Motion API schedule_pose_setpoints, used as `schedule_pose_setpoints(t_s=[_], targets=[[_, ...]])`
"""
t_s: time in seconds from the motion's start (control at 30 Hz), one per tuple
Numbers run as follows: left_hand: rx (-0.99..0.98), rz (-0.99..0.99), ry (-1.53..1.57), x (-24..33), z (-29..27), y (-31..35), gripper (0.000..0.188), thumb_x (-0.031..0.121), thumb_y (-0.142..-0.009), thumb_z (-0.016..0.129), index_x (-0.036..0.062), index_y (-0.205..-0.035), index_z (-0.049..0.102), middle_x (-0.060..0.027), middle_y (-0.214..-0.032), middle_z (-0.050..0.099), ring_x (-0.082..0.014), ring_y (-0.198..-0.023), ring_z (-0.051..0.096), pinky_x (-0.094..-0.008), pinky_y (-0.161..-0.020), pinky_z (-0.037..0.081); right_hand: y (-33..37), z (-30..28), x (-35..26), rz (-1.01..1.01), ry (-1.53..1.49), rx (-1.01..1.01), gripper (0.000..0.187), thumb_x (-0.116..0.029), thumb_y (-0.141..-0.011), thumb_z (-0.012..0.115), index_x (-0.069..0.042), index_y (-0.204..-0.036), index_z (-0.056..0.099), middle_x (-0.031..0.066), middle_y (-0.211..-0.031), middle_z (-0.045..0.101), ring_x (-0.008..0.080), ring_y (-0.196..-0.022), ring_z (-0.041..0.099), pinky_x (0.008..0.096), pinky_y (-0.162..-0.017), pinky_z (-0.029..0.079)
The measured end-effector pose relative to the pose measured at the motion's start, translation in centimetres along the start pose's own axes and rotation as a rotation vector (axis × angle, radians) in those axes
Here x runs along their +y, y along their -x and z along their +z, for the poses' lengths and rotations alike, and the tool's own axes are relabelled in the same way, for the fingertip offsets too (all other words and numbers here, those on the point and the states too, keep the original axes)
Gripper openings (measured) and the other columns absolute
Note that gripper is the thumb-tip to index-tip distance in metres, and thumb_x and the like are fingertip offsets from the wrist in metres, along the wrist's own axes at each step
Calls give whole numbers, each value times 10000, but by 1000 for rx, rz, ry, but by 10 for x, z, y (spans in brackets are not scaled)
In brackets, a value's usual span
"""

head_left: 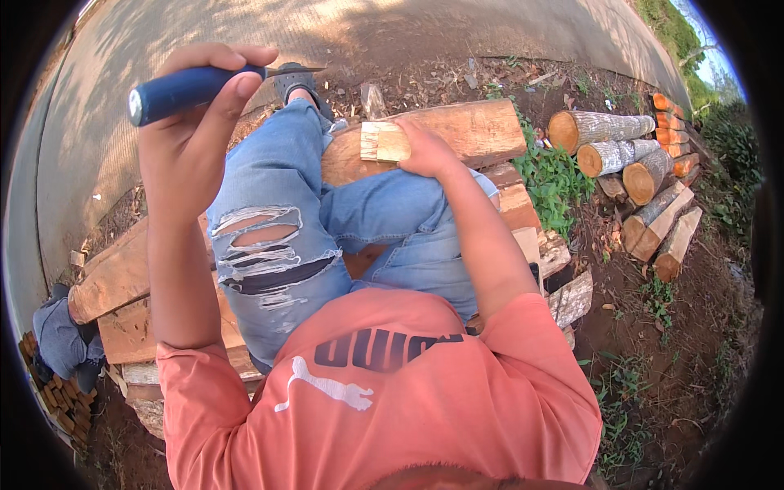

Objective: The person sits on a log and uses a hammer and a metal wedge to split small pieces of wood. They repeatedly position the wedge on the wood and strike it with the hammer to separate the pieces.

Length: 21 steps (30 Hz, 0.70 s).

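Observation:
My left hand [192,139] is raised in front of me, thumb and fingers closed round the thick handle of a blue-handled tool [184,94]. Its narrow, dark metal blade points to the right, apart from any wood. My right hand [425,149] grips the right end of a small pale wood block [384,142] by my knee. Several cut lines cross the block's left part. Under it lies a long, flat-faced split log [482,131], and the block appears to rest on it.
Split timber [122,261] is stacked beneath and beside me. Round cut logs [604,129], some with orange ends, lie on the soil at the right beyond green weeds [551,180]. A paved strip [392,33] runs along the far side. Grey cloth [65,339] shows at the left edge.

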State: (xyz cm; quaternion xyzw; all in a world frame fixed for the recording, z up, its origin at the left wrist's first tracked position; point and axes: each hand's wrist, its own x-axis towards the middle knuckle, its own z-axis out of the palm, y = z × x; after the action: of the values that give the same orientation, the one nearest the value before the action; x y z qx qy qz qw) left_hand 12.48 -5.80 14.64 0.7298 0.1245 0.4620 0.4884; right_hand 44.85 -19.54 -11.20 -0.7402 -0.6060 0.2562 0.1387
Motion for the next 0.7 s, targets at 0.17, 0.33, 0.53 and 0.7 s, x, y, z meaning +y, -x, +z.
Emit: schedule_pose_setpoints(t_s=[0.17,0.33,0.53,0.7], targets=[[-215,-174,-252,-23,38,-46,139,165,-1042,722,44,-1107,706,-90,-1120,791,-172,-1077,724,-337,-946,570,-2,18,-7,4,101,14,966,-212,-730,881,-72,-1583,449,219,-1605,486,407,-1425,534,458,-1178,466],[-413,-261,-435,-91,79,-58,242,285,-998,756,57,-1077,740,-135,-989,769,-256,-947,737,-409,-859,574,-1,5,-15,143,107,-24,966,-312,-714,940,-86,-1547,505,205,-1501,598,415,-1365,581,481,-1141,487],[-675,-389,-554,-153,83,-32,293,310,-937,807,61,-1086,763,-147,-977,780,-298,-911,742,-416,-830,566,5,-2,-38,131,139,87,927,-398,-722,951,-67,-1495,560,213,-1409,656,407,-1328,611,490,-1125,490],[-794,-494,-575,-164,76,-35,306,331,-903,834,83,-1078,791,-146,-974,786,-309,-908,744,-415,-827,565,3,5,-34,167,66,147,852,-456,-784,919,-45,-1456,595,219,-1411,663,390,-1335,614,491,-1124,487]])
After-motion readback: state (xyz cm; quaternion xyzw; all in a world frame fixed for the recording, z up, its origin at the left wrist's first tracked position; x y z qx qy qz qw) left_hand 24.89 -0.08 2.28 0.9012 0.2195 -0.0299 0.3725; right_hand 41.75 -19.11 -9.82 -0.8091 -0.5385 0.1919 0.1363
